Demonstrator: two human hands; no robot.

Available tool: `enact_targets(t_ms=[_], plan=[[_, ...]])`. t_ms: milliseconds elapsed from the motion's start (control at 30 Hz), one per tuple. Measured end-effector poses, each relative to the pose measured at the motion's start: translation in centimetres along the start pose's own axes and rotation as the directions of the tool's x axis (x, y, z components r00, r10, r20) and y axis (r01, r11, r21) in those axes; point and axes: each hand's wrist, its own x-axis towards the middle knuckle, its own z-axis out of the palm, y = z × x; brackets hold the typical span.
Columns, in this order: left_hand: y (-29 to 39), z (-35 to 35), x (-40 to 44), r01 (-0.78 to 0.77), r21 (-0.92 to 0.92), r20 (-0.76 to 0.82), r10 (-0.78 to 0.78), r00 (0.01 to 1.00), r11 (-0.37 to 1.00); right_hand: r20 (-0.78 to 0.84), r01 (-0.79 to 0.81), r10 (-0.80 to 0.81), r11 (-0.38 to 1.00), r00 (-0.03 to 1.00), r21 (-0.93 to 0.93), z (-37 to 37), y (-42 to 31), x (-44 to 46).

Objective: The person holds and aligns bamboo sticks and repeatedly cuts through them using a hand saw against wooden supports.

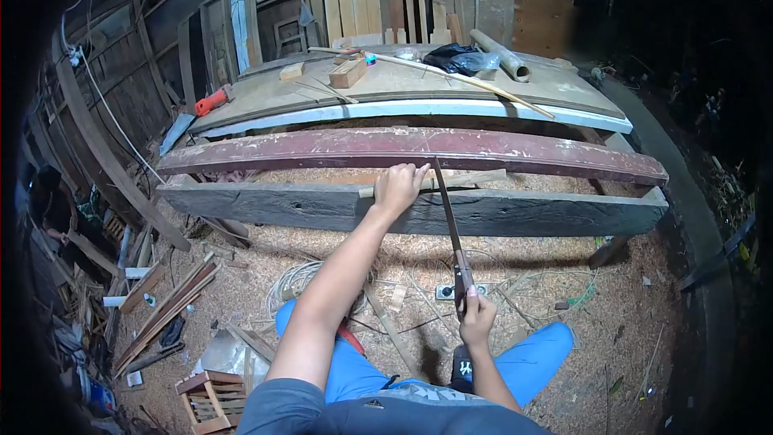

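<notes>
My right hand [477,318] is wrapped round the handle of a handsaw [452,221], whose long dark blade points away from me. Across a light wooden strip [483,178] lies the blade, near its middle. My left hand [400,187] presses that strip down, fingers closed round it just left of the saw. Underneath, a dark weathered beam [306,205] supports the strip on the near side. Behind it runs a worn reddish beam [338,143]. Whether the blade has cut into the strip cannot be made out.
A workbench [274,97] behind the beams holds a wooden block [348,72], a black plastic bag [455,58], a pipe [501,56] and an orange power tool [212,101]. Below are a power strip [460,292], coiled cable [294,282] and wood shavings. A person [55,217] is at far left.
</notes>
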Motion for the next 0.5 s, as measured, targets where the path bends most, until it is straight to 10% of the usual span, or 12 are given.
enact_targets(t_ms=[500], plan=[[-1.0,2.0,-0.3,0.074,-0.038,-0.055,-0.076,0.996,0.997,0.037,0.008,-0.004,0.994,0.999,-0.107,1.1,0.1,1.9]])
